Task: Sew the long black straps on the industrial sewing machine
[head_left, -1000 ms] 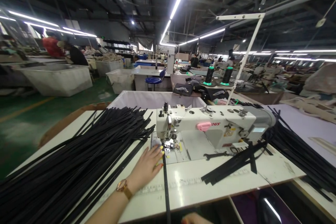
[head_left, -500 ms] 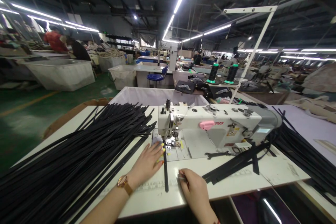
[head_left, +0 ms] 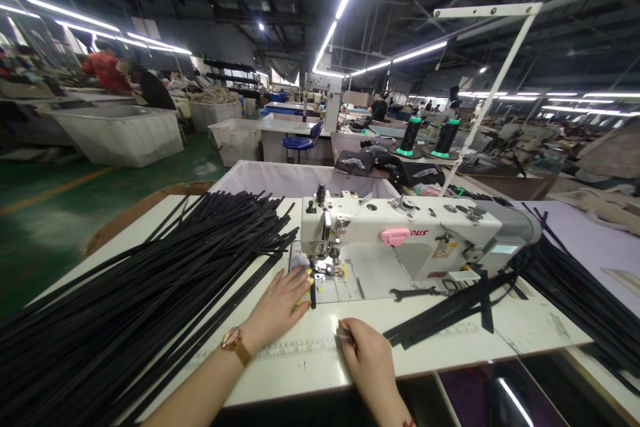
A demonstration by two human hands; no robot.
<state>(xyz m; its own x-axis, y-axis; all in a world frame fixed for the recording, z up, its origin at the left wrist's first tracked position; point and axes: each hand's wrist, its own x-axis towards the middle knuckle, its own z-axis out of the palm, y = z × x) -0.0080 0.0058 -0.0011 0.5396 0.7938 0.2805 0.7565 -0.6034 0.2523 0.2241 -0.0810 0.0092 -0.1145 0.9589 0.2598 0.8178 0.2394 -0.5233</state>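
Observation:
A black strap (head_left: 313, 290) runs under the presser foot of the white sewing machine (head_left: 360, 227), its short near end lying on the machine bed. My left hand (head_left: 283, 297) lies flat beside the strap, fingers stretched toward the needle area, fingertips at the strap's left edge. On the tabletop to the right, my right hand (head_left: 367, 350) is closed with thumb and forefinger pinched. A small greyish piece shows at its fingertips, too little to name. Left of my hands spreads a large pile of black straps (head_left: 200, 267).
More black straps (head_left: 440, 313) and a wrench (head_left: 415, 293) lie right of my right hand. A printed ruler scale (head_left: 300, 347) marks the table. Behind the machine stand a pale bin (head_left: 300, 180) and two black thread cones (head_left: 410, 137). Other people are in the background.
The strap has fed away from me under the presser foot, so its near tail is much shorter. Both hands stay nearly in place.

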